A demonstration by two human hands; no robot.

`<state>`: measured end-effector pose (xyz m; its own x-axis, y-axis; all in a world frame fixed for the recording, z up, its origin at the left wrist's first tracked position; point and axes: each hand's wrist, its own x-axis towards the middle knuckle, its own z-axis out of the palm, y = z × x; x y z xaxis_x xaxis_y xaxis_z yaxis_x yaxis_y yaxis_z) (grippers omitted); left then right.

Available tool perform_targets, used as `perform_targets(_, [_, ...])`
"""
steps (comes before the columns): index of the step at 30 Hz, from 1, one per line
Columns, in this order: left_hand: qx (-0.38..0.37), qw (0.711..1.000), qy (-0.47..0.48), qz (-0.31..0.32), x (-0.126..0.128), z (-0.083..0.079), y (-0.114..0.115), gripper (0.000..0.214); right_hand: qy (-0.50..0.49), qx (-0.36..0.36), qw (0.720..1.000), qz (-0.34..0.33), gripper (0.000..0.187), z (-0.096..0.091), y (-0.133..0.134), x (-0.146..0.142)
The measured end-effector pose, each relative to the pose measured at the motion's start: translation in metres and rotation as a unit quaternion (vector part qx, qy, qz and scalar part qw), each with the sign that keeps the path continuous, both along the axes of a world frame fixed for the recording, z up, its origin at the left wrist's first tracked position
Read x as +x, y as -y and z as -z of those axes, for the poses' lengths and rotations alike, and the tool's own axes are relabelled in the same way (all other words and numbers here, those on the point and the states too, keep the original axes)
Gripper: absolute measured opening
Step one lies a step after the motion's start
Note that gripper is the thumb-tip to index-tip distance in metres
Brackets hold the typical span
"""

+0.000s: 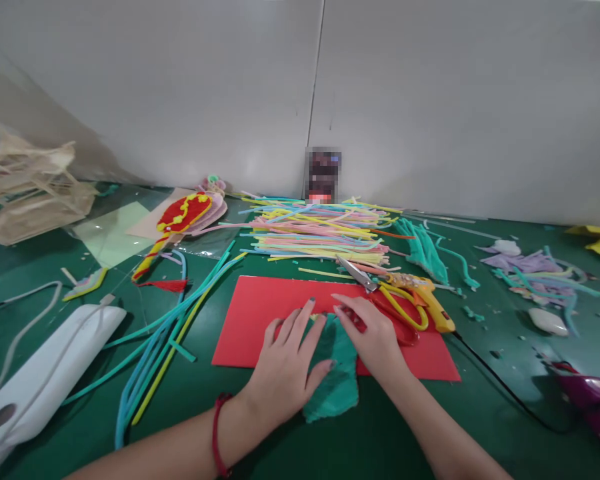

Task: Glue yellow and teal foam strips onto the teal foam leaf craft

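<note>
A teal fuzzy piece (337,373), which looks like pipe cleaners joined side by side, lies partly over a red sheet (250,307) in front of me. My left hand (285,360) rests on its left side with the fingers spread, the fingertips reaching the upper edge. At that same top edge, my right hand (370,330) has its fingers bent and drawn together on the piece. Something small and yellowish shows between the two hands, mostly hidden. Scissors (403,300) with yellow and red handles and a yellow glue gun (427,303) lie just beyond my right hand.
A heap of pastel pipe cleaners (320,233) lies behind the red sheet. To the left are loose teal and blue pipe cleaners (175,320), a red-and-yellow fan-shaped craft (183,213) and a white power strip (55,373). Lilac scraps (535,270) and a purple tool (590,397) sit right.
</note>
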<state>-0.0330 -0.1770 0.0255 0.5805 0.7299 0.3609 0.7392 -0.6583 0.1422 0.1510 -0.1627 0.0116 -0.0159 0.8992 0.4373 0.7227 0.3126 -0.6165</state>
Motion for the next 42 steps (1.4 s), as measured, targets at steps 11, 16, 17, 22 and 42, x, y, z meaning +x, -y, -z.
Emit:
perform_targets(11, [-0.086, 0.989, 0.08, -0.095, 0.001, 0.007, -0.02, 0.019, 0.081, 0.039, 0.948, 0.304, 0.033, -0.016, -0.001, 0.105])
perform_targets(16, [-0.109, 0.977, 0.136, -0.122, 0.001, 0.01, -0.02, 0.008, 0.118, -0.131, 0.93, 0.322, 0.042, 0.015, 0.007, 0.141])
perform_targets(17, [-0.116, 0.974, 0.15, -0.124, 0.001, 0.009, -0.02, 0.006, 0.115, -0.142, 0.931, 0.314, 0.041, 0.019, 0.007, 0.145])
perform_targets(22, [-0.18, 0.948, 0.239, -0.108, -0.004, 0.003, -0.024, 0.005, 0.122, -0.152, 0.931, 0.307, 0.042, 0.023, 0.011, 0.168])
perform_targets(42, [-0.287, 0.89, 0.348, -0.062, -0.013, 0.004, -0.063, 0.031, 0.3, -0.028, 0.951, 0.074, 0.026, -0.026, -0.039, 0.007])
